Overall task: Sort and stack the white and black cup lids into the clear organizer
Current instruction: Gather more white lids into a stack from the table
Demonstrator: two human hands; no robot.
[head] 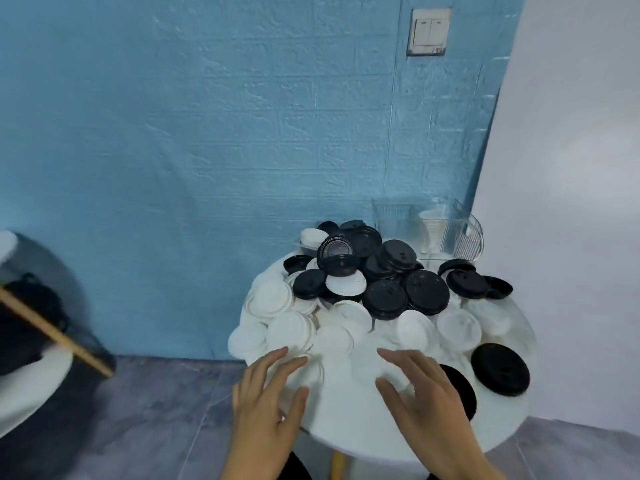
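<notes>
A heap of loose cup lids covers a small round white table (363,431). Black lids (384,299) pile up at the back and middle, and white lids (291,327) spread over the left and front. One black lid (500,368) lies apart at the right edge. The clear organizer (440,230) stands at the table's back right, against the wall. My left hand (266,407) and my right hand (419,400) hover with spread, straight fingers over the near white lids, holding nothing.
A blue brick-pattern wall (242,133) rises behind the table and a white wall (571,202) closes the right side. At the far left stands another white round surface (31,382) with dark items and a wooden stick (55,334). The floor is grey tile.
</notes>
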